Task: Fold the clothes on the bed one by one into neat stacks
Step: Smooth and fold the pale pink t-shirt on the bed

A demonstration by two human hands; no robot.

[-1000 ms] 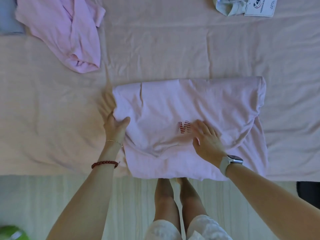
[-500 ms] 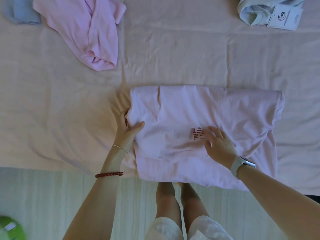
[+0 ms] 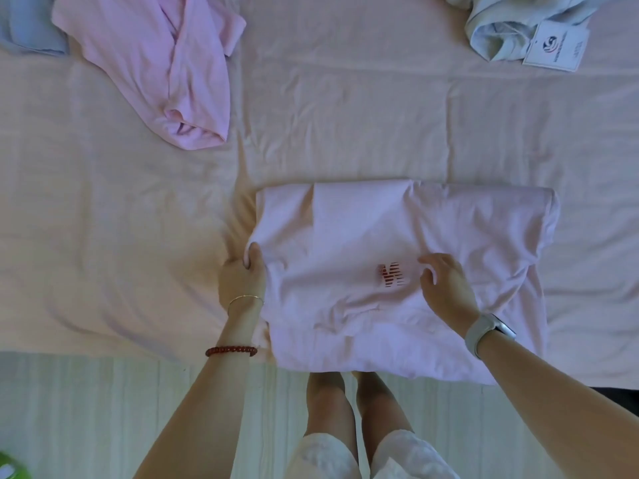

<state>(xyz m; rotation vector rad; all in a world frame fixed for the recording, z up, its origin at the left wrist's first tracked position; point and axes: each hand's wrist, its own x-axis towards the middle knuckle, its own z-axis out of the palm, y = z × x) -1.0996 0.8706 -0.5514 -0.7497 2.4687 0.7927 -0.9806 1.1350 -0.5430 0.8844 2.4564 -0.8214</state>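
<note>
At the bed's (image 3: 345, 108) near edge, the left hand (image 3: 242, 274) pinches the folded pink shirt's (image 3: 397, 236) side; the right hand (image 3: 446, 281), fingers loosely curled, rests on it. Another pink shirt (image 3: 155, 63) lies well apart.

bed (image 3: 345, 108) | pink shirt (image 3: 397, 243) near edge | crumpled pink garment (image 3: 155, 70) | pale tagged garment (image 3: 511, 25)

Red striped "M" on pink shirt (image 3: 390, 275) — white tag (image 3: 553, 46): logo, txt unreadable.
</note>
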